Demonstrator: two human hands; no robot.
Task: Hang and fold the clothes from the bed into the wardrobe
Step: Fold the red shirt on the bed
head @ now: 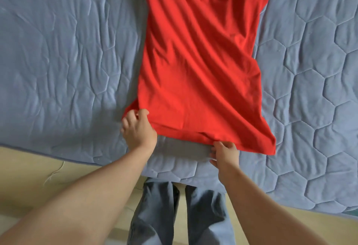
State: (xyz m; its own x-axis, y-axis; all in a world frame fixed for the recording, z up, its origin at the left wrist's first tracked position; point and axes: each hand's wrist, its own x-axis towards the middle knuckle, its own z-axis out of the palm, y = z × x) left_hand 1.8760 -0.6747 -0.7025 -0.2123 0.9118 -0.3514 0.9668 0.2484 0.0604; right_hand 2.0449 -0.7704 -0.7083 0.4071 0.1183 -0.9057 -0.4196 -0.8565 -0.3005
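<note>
A red shirt (195, 66) lies lengthwise on the blue quilted bed (58, 51), collar end far from the person and hem near. The cloth is rumpled, with long diagonal creases running across the body. A small pale patch shows near the top on the right. The left hand (138, 126) grips the hem's left corner, and the right hand (224, 153) pinches the hem further right. The right corner lies flat on the bed.

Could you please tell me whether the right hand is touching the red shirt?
Touching. The head view shows the right hand pinching the red shirt at its bottom hem, fingers curled over the fabric.
</note>
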